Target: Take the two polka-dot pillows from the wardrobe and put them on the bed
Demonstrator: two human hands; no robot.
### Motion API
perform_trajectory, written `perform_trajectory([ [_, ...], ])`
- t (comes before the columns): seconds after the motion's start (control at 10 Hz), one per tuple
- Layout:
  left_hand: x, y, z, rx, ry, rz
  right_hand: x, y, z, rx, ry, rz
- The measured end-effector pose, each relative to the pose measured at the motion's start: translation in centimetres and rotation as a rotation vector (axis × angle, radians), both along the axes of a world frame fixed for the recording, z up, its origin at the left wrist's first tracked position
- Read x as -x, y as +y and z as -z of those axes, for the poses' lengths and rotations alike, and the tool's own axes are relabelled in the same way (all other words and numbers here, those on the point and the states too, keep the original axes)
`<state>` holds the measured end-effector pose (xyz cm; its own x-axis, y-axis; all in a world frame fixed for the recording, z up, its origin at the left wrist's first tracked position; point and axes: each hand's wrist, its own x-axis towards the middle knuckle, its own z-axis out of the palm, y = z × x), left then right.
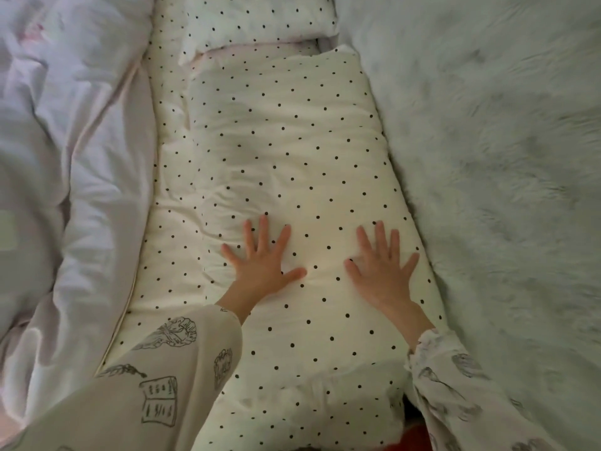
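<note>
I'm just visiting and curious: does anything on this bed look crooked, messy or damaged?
Nothing is damaged or spilled. The near cream polka-dot pillow lies flat under the left hand and right hand, only wrinkled near the left hand. The far polka-dot pillow sits slightly askew. The white duvet at left is rumpled.

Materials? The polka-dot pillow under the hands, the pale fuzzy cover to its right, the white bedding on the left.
Cream pillow with small black dots: looks like matte woven cotton, fine soft creases, dents under both flat hands. Pale grey-green fuzzy cover: long-pile faux fur or plush, tufted strands visible. Crumpled white duvet: thin smooth fabric, probably cotton, deep loose folds.
</note>
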<state>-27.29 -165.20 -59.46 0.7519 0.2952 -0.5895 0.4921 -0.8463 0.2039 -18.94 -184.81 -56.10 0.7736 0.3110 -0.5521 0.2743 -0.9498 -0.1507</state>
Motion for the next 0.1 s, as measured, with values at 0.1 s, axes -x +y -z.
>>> perform_trajectory([
  [0.1, -0.1, -0.13, -0.14, -0.001, 0.004, -0.006, -1.46, 0.62, -4.12, -0.4, 0.239, 0.295],
])
